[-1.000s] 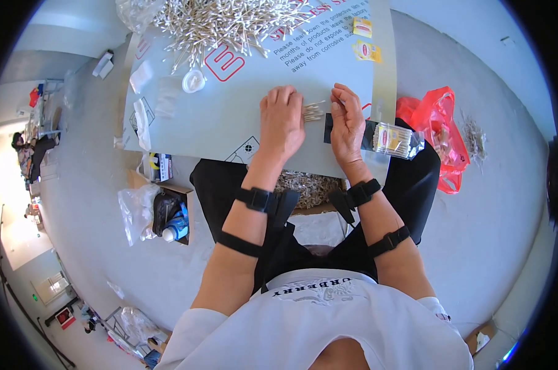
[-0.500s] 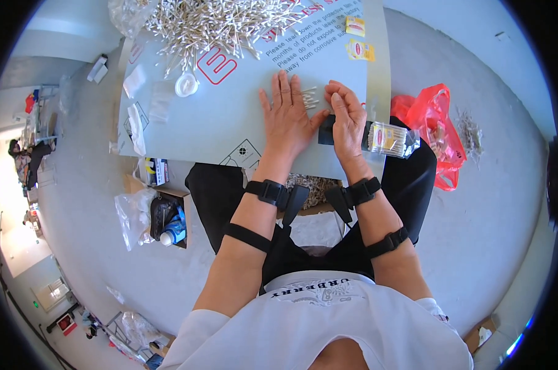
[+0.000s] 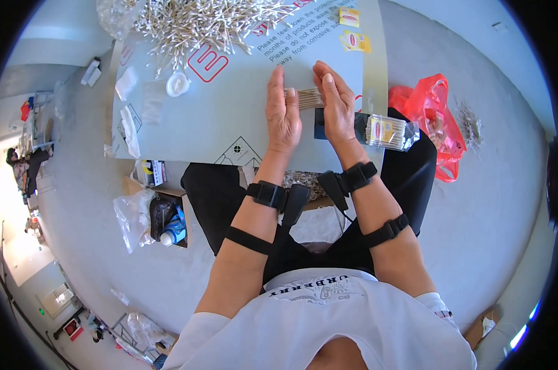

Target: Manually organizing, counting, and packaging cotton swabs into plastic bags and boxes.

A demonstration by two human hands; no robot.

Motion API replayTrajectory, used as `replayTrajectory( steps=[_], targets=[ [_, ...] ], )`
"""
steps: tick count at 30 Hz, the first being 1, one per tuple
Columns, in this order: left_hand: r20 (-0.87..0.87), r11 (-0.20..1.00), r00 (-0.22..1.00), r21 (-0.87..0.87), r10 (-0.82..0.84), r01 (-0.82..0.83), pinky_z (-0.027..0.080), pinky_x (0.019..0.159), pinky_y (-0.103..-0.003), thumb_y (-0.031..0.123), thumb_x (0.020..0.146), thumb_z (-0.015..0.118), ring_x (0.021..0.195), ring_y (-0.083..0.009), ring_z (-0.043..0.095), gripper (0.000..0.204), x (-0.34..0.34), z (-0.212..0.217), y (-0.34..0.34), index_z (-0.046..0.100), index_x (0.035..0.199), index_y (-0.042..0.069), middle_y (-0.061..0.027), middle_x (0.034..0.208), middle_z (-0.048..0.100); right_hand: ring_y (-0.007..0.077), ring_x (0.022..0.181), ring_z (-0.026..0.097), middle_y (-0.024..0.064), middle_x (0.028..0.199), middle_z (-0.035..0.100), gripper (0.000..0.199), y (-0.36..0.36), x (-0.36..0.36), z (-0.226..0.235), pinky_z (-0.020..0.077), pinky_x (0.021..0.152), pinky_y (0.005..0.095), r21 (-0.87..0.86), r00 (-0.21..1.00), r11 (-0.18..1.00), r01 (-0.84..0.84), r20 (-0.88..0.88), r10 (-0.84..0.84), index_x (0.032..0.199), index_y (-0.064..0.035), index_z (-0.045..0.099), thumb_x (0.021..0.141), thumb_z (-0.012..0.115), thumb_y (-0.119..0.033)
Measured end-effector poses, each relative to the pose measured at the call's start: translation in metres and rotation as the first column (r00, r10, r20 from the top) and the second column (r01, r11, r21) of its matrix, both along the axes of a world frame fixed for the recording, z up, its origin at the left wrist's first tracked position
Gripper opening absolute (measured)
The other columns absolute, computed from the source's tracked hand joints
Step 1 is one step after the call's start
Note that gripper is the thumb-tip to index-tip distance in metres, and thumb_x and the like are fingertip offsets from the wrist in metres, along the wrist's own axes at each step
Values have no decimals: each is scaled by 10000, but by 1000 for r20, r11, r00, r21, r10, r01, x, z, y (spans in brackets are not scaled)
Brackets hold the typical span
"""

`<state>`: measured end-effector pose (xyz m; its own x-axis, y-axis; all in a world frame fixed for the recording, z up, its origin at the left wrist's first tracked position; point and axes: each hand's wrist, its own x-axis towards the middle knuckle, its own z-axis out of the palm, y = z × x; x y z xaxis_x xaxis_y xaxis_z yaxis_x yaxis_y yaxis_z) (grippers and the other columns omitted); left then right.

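A small row of cotton swabs lies crosswise on the table between my two hands. My left hand stands on edge at the left ends of the swabs, its fingers stretched out and the palm turned inward. Facing it, my right hand stands at the right ends, also open with straight fingers. Both palms appear to touch the swab ends. Under my right wrist runs a dark flat strip, and a clear bag of cotton swabs with a yellow label lies at its right end, by the table edge.
A large heap of loose cotton swabs covers the far left of the table. Near it are a round white container and white scraps. Yellow labels lie far right. A red plastic bag is beyond the right edge.
My left hand has turned from lying flat to standing on edge. My right hand has straightened its fingers and moved slightly left. The swabs between them now lie in a neater row.
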<state>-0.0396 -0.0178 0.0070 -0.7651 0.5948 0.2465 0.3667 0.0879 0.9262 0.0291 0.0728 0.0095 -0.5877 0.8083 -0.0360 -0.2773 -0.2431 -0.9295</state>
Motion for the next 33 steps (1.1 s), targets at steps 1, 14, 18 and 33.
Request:
replayTrajectory(
  steps=[1,14,18,33],
  targets=[
    [3,1000,1000,1,-3,3,320,1129,-378,247,1054,394,1382,-265,389,489,2,0,-1,349,1467,-11,-184,1487,404,192,1235,528,124,1324,560,393,-1,6,-1,416,1090,331,-19,1000,1000,10,-22,-10,1309,47,541,1046,460,-234],
    [-496,910,826,-413,-267,47,369,1096,-455,-8,820,598,1305,-363,447,471,13,5,-14,549,1289,-22,-175,1371,503,329,838,635,125,936,617,168,29,40,14,524,742,399,753,868,553,-357,486,-102,935,-55,656,792,625,27],
    [-553,888,786,-460,-277,-11,357,1098,-460,121,848,647,1315,-360,435,476,18,6,-12,546,1280,-53,-183,1381,496,346,818,630,117,839,594,28,36,30,13,521,715,429,770,802,424,-478,579,-147,857,-54,600,839,579,-51],
    [-554,901,828,-308,91,-305,404,983,-474,136,800,702,1128,-408,514,380,-70,7,-8,600,1133,-16,-217,1160,587,317,726,613,98,842,593,27,16,33,13,493,639,397,714,879,686,-137,407,-249,844,-60,639,837,666,-60]
  ],
)
